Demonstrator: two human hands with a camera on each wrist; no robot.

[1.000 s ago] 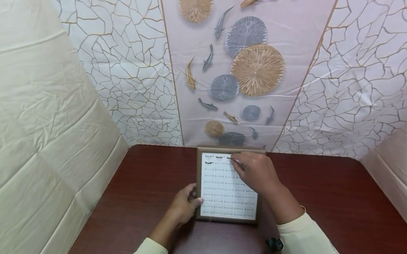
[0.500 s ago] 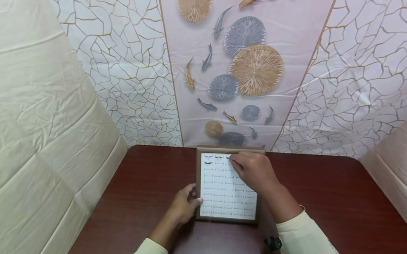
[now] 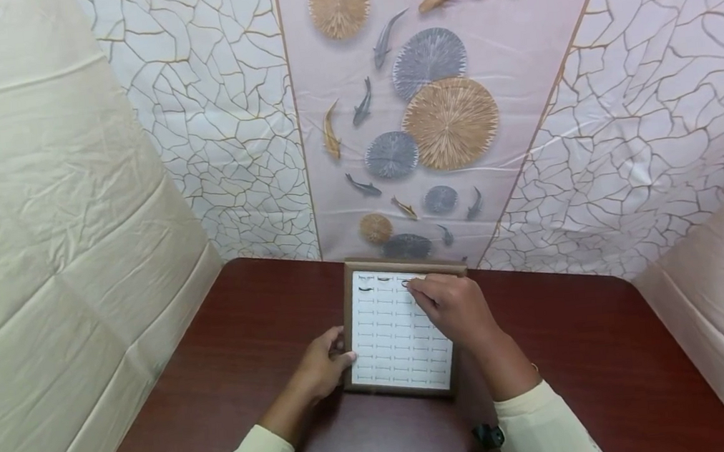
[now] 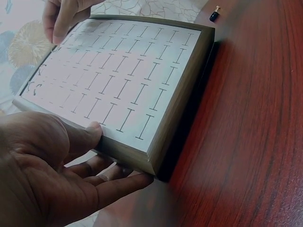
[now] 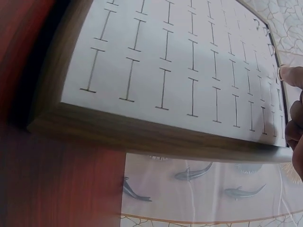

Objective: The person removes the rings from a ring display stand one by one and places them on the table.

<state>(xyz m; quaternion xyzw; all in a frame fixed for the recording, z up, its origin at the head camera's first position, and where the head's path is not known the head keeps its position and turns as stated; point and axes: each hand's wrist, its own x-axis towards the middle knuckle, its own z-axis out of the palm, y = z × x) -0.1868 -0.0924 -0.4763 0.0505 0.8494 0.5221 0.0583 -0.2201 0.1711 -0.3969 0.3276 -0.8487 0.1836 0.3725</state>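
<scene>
A ring display tray (image 3: pixel 404 337), with a brown wooden frame and a white face with rows of I-shaped slits, stands tilted on the table. My left hand (image 3: pixel 322 364) grips its left edge, thumb on the front and fingers behind, as the left wrist view shows. Up at the top row, my right hand (image 3: pixel 456 307) pinches a small ring (image 3: pixel 405 284) between thumb and forefinger, right at the white face. Several rings sit in slits at the top left, among them one ring (image 3: pixel 365 289) in the second row. In the right wrist view the pinched ring (image 5: pixel 280 72) is partly hidden by the fingertips.
The dark red table (image 3: pixel 573 351) extends on both sides of the tray. Behind it hangs a patterned cloth (image 3: pixel 450 125) with fish and round shapes, close to the tray's top edge. A pale cloth (image 3: pixel 82 279) covers the left side.
My right fingertips have shifted slightly at the top row, and the pinched ring now shows more as a loop. My left hand keeps its grip; the head view has turned slightly.
</scene>
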